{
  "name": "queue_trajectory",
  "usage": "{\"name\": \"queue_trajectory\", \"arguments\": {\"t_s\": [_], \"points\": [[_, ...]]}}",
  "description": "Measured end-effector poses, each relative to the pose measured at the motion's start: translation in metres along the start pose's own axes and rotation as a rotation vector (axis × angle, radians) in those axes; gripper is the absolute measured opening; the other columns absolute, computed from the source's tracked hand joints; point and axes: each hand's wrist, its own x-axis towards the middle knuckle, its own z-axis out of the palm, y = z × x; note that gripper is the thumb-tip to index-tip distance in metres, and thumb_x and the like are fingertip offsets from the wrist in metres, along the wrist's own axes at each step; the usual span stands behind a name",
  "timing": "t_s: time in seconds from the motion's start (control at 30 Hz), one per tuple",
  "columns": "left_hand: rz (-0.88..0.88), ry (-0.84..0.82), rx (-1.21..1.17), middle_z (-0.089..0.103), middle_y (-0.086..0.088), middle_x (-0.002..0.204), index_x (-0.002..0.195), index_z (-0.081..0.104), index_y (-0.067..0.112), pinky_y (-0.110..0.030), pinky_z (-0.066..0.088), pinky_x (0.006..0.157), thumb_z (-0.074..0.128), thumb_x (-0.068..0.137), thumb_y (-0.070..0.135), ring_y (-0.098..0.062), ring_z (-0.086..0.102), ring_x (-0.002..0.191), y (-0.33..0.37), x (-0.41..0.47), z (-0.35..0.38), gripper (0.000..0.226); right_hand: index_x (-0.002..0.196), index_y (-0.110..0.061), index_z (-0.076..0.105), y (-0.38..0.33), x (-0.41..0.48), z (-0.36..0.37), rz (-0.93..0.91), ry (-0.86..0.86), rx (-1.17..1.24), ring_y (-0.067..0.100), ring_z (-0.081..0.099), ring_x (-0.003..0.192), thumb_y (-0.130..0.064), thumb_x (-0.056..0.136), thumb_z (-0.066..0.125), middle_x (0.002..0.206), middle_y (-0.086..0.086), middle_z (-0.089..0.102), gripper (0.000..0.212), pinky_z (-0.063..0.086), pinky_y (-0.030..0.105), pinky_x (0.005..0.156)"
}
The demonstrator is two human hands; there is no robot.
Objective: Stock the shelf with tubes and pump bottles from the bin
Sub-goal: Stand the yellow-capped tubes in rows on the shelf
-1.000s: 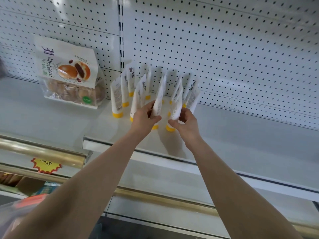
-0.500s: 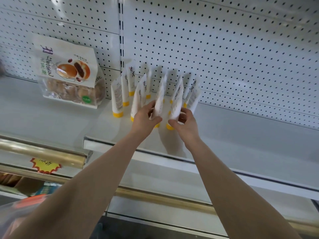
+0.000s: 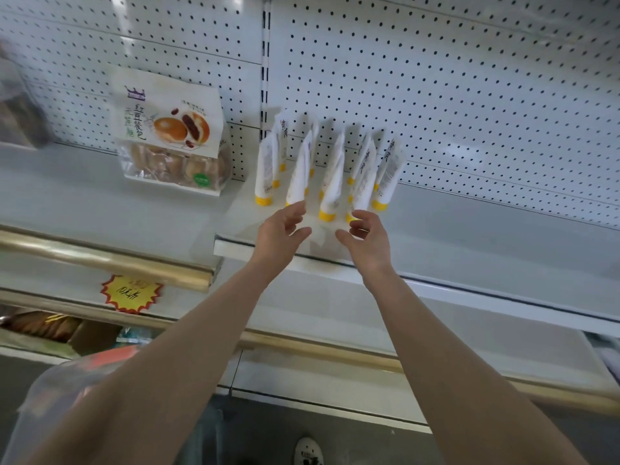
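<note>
White tubes (image 3: 330,182) with yellow caps stand cap-down in a tight cluster on the white shelf (image 3: 469,236), their crimped ends leaning back toward the pegboard wall (image 3: 436,78). Both arms reach up to them. The left hand (image 3: 281,233) is spread, thumb apart from the fingers, with nothing in it; its fingertips lie right at the foot of a front tube, though I cannot tell if they touch. The right hand (image 3: 365,239) has its fingers loosely curled round nothing, just in front of another yellow cap. One front tube stands between the two hands. Left of the tubes a bag of red-bean buns (image 3: 171,132) leans upright, buns showing through its clear lower part. Down at the lower left, a clear plastic bin (image 3: 60,387) shows something orange-red inside, too blurred to name.
</note>
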Motion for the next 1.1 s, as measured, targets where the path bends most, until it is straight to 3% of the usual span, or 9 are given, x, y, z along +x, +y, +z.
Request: {"name": "queue_trajectory", "arguments": {"t_s": [0.17, 0.27, 0.37, 0.47, 0.7, 0.8, 1.0, 1.1], "points": [[0.02, 0.07, -0.003, 0.069, 0.006, 0.108, 0.12, 0.066, 0.016, -0.012, 0.047, 0.09, 0.065, 0.087, 0.005, -0.003, 0.063, 0.1, -0.009, -0.042, -0.051, 0.035, 0.118, -0.024, 0.058, -0.012, -0.047, 0.046, -0.063, -0.103, 0.015, 0.009, 0.06, 0.098, -0.016, 0.083, 0.073, 0.104, -0.005, 0.062, 0.039, 0.048, 0.021, 0.082], [0.0, 0.118, 0.015, 0.07, 0.003, 0.104, 0.115, 0.067, 0.016, -0.01, 0.046, 0.086, 0.064, 0.088, 0.004, -0.006, 0.065, 0.097, -0.025, -0.069, -0.09, 0.03, 0.115, -0.023, 0.06, -0.015, -0.077, 0.082, -0.089, -0.189, 0.002, 0.008, 0.061, 0.094, -0.013, 0.082, 0.073, 0.099, -0.008, 0.063, 0.037, 0.047, 0.018, 0.08], [-0.034, 0.166, 0.04, 0.07, 0.005, 0.102, 0.113, 0.067, 0.021, -0.008, 0.046, 0.082, 0.063, 0.089, 0.006, -0.003, 0.065, 0.094, -0.046, -0.097, -0.131, 0.029, 0.112, -0.022, 0.061, -0.015, -0.108, 0.12, -0.095, -0.282, -0.024, 0.009, 0.062, 0.091, -0.013, 0.08, 0.075, 0.095, -0.009, 0.064, 0.036, 0.051, 0.026, 0.085], [-0.09, 0.227, 0.104, 0.069, 0.008, 0.103, 0.114, 0.066, 0.025, -0.01, 0.047, 0.087, 0.064, 0.088, 0.007, -0.003, 0.064, 0.098, -0.069, -0.126, -0.171, 0.031, 0.109, -0.022, 0.062, -0.009, -0.139, 0.158, -0.1, -0.392, -0.037, 0.012, 0.063, 0.091, -0.011, 0.08, 0.075, 0.095, -0.006, 0.066, 0.034, 0.053, 0.031, 0.088], [-0.261, 0.395, 0.164, 0.067, 0.013, 0.104, 0.115, 0.067, 0.026, -0.01, 0.046, 0.081, 0.064, 0.088, 0.01, -0.004, 0.061, 0.091, -0.113, -0.2, -0.237, 0.032, 0.106, -0.025, 0.062, 0.015, -0.207, 0.23, -0.037, -0.67, -0.051, 0.01, 0.064, 0.091, -0.012, 0.082, 0.074, 0.098, -0.004, 0.067, 0.031, 0.054, 0.028, 0.083], [-0.364, 0.437, 0.23, 0.063, 0.014, 0.112, 0.121, 0.064, 0.027, -0.012, 0.04, 0.081, 0.064, 0.089, 0.015, -0.004, 0.056, 0.095, -0.135, -0.23, -0.256, 0.034, 0.105, -0.023, 0.061, 0.03, -0.23, 0.256, 0.006, -0.77, -0.072, 0.015, 0.064, 0.09, -0.008, 0.08, 0.075, 0.096, -0.003, 0.066, 0.033, 0.054, 0.031, 0.085], [-0.564, 0.527, 0.279, 0.061, 0.007, 0.126, 0.128, 0.06, 0.021, -0.024, 0.04, 0.099, 0.064, 0.089, 0.012, -0.008, 0.055, 0.115, -0.183, -0.289, -0.272, 0.041, 0.107, -0.023, 0.06, 0.069, -0.266, 0.295, 0.072, -0.972, -0.165, 0.01, 0.063, 0.091, -0.011, 0.082, 0.074, 0.1, -0.005, 0.065, 0.031, 0.048, 0.022, 0.078], [-0.681, 0.528, 0.282, 0.06, 0.003, 0.131, 0.131, 0.058, 0.022, -0.033, 0.042, 0.103, 0.063, 0.09, 0.014, -0.016, 0.055, 0.119, -0.211, -0.314, -0.269, 0.042, 0.107, -0.027, 0.06, 0.096, -0.281, 0.308, 0.149, -1.037, -0.234, 0.012, 0.064, 0.095, -0.02, 0.081, 0.075, 0.107, -0.002, 0.065, 0.031, 0.055, 0.031, 0.083]]}}
